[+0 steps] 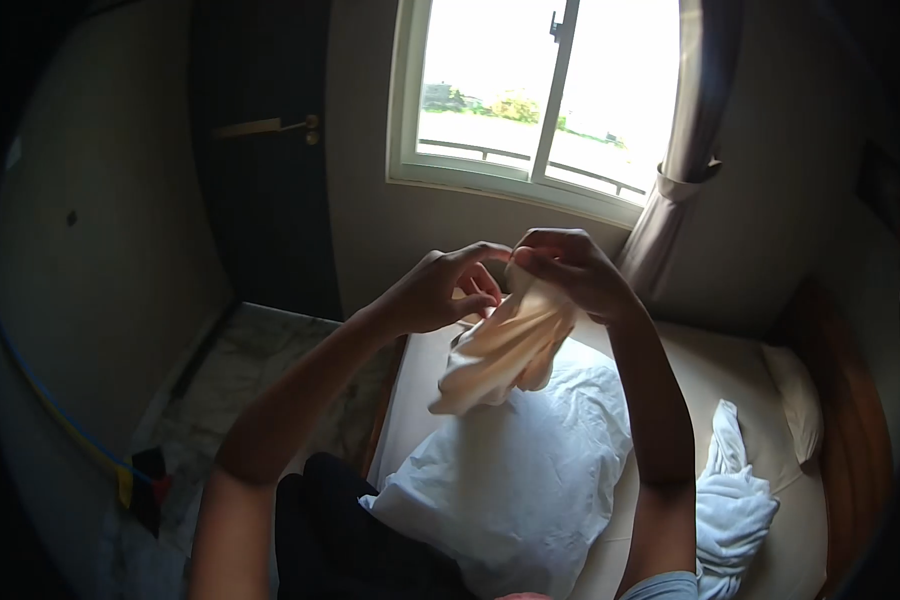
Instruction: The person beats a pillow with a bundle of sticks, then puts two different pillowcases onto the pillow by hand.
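Note:
A cream-coloured cloth (510,345) hangs in loose folds from my hands, above the bed. My right hand (567,262) pinches its upper edge between thumb and fingers. Just to the left, my left hand (457,287) has its fingers curled at the cloth's edge, with thumb and fingertips on the fabric. Beneath the cloth a white pillow or cushion (530,480) with a wrinkled cover lies on the bed, close to my body.
The bed (660,370) has a wooden headboard (850,420) at the right. A twisted white cloth (735,510) and a small pillow (795,400) lie on it. Ahead are a window (545,100), a tied curtain (675,180) and a dark door (270,200). A blue-yellow pole (60,420) leans left.

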